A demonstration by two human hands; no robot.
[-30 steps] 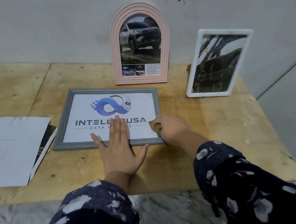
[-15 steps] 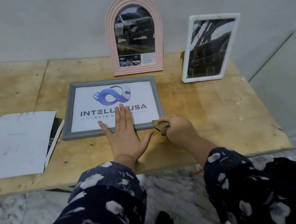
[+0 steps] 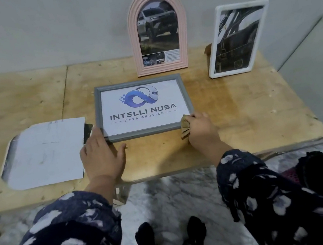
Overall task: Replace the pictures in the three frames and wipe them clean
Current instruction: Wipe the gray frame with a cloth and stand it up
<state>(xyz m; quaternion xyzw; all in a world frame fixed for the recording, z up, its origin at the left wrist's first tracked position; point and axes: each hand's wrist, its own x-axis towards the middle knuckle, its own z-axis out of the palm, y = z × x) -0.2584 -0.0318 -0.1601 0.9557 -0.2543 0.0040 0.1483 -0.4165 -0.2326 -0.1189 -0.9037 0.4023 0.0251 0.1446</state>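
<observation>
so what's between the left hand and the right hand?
Head view: the near rail of the gray frame, then bare wood table below it. The left hand holds the frame's left corner; the right hand presses a brown cloth on the right corner.

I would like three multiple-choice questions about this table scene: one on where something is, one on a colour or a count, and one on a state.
1. Where does the grey frame lie?
A. flat on the table, in front of the pink frame
B. upright against the wall
C. on the floor

2. How many frames are on the table?
A. two
B. three
C. four

3. What does the right hand hold?
A. nothing
B. a sheet of paper
C. a brown cloth

Answers:
1 A: it lies flat before the arched pink frame.
2 B: grey, pink and the white frame.
3 C: the cloth is bunched in its fingers.
</observation>
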